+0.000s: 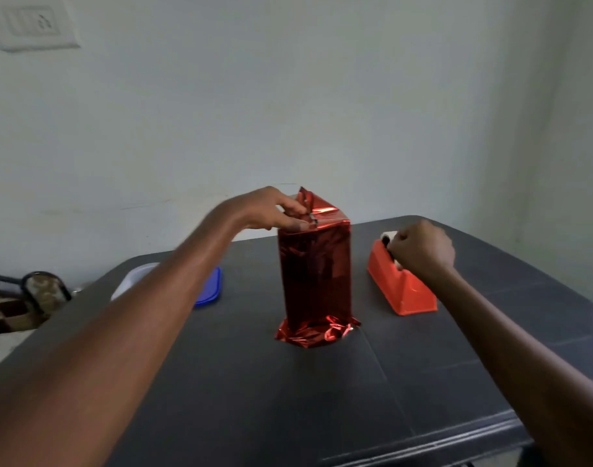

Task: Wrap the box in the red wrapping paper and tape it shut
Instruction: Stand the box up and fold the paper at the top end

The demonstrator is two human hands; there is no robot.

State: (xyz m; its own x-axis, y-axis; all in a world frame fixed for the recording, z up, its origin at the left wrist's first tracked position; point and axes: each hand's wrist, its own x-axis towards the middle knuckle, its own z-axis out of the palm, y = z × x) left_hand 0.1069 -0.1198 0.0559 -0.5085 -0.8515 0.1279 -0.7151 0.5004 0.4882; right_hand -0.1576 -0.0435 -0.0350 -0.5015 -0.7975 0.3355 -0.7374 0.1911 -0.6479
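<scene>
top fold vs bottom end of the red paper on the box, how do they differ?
The top fold is pressed flat under the left hand; the bottom end lies loose, crumpled, flaring onto the table. The top looks creased into flaps, the bottom unfolded. Both are shiny red foil; no tape shows on either.

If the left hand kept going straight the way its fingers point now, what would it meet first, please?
The left hand points rightward and already pinches the folded top flap of the shiny red foil-wrapped box; that flap comes first, though depth is uncertain.

Box (315, 274) left of tape dispenser (401, 288)
</scene>
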